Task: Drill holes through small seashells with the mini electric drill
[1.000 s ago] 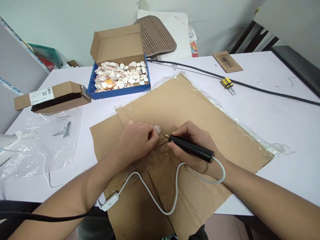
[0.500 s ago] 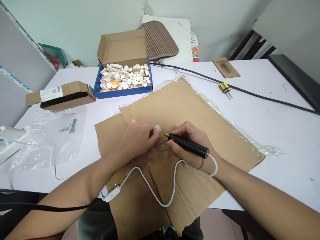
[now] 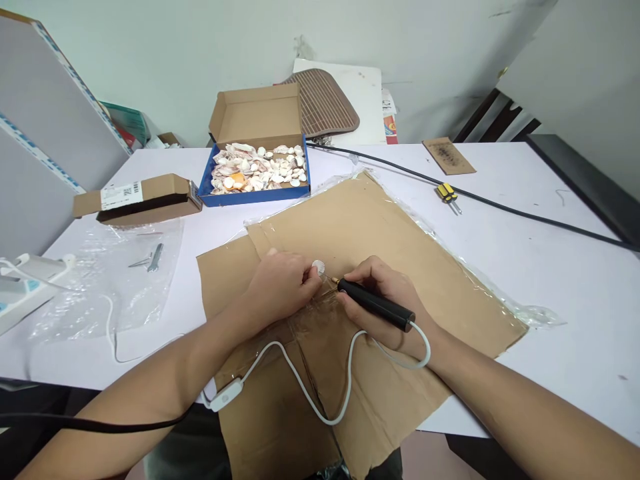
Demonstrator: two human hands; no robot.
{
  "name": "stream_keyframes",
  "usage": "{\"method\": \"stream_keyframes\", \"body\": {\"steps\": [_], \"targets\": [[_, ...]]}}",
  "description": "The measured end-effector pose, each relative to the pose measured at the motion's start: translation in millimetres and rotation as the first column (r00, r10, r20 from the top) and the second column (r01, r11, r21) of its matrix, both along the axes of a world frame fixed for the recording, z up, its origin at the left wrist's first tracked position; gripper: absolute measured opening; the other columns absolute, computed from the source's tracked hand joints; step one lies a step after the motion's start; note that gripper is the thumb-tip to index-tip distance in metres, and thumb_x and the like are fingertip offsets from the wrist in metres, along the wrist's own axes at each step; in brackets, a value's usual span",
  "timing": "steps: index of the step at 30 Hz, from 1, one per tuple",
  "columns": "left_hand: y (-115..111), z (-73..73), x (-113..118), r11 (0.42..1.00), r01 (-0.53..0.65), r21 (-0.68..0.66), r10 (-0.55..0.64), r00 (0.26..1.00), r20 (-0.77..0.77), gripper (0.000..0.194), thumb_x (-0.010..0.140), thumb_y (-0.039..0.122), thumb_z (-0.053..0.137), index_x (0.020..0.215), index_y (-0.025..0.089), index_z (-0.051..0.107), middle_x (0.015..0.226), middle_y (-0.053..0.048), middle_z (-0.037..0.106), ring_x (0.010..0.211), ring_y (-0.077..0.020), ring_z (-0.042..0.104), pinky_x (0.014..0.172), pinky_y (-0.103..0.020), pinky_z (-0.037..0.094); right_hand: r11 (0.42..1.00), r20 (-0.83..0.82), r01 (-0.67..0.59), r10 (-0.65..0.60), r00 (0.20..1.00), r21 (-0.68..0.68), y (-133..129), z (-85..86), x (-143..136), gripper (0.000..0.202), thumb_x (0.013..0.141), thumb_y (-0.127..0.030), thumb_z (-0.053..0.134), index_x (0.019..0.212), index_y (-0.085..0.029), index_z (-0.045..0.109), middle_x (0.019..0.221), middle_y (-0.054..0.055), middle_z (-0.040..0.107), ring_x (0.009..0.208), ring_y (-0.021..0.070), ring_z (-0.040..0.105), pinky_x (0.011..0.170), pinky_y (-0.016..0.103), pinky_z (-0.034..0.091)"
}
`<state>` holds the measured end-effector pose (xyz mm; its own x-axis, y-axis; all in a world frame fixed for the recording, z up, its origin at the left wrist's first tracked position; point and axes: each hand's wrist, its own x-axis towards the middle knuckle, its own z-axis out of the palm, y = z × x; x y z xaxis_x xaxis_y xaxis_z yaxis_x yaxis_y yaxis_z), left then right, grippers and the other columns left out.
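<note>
Brown cardboard (image 3: 365, 230) is being leaned over at the near edge of the white table (image 3: 575, 287), its lower end hanging past that edge. Above the cardboard's middle, 1 small white shell (image 3: 319, 268) is being pinched between the closed thumb and fingers of the left hand (image 3: 285, 283). By the right hand (image 3: 403, 290), 1 black pen-shaped tool (image 3: 377, 305) is being gripped, the fingers curled closed around its barrel. Its thin tip is being pointed at the shell's right side; whether the 2 are touching cannot be told. From the tool's rear end, 1 white cord (image 3: 330, 422) is being looped across the cardboard to 1 inline switch (image 3: 227, 395) by the table's near edge. Toward the far edge, left of its middle, many shells (image 3: 250, 170) are being held in 1 open blue box (image 3: 255, 198). Nearer the left edge, 1 wrench (image 3: 155, 257) is being carried by clear plastic (image 3: 135, 300).
</note>
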<state>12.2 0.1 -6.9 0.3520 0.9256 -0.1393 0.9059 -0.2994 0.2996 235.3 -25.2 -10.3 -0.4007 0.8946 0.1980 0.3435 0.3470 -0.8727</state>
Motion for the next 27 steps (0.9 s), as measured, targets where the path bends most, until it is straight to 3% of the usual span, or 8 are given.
{"method": "stream_keyframes", "body": {"steps": [9,27], "targets": [[-0.1,-0.8,-0.8,1.0,0.005,0.005,-0.006,1.0,0.017,0.037,0.1,0.034,0.037,0.065,0.024,0.034,0.07,-0.006,0.068,0.07,-0.0209,0.053,0.076,-0.042,0.03,1.0,0.007,0.015,-0.015,1.0,0.003,-0.1,0.1,-0.4,0.011,0.091,-0.028,0.07,0.095,-0.024,0.061,0.072,-0.005,0.064,0.059,0.013,0.056,0.057,0.029,0.044],[-0.7,-0.6,-1.1,1.0,0.005,0.007,-0.005,1.0,0.014,0.036,0.098,0.033,0.04,0.064,0.024,0.033,0.069,-0.006,0.068,0.068,-0.0211,0.053,0.076,-0.043,0.032,0.999,-0.02,0.009,-0.01,1.0,-0.049,-0.4,0.7,0.1,0.013,0.095,-0.032,0.07,0.097,-0.024,0.061,0.074,-0.004,0.067,0.06,0.0137,0.057,0.056,0.03,0.045]]}}
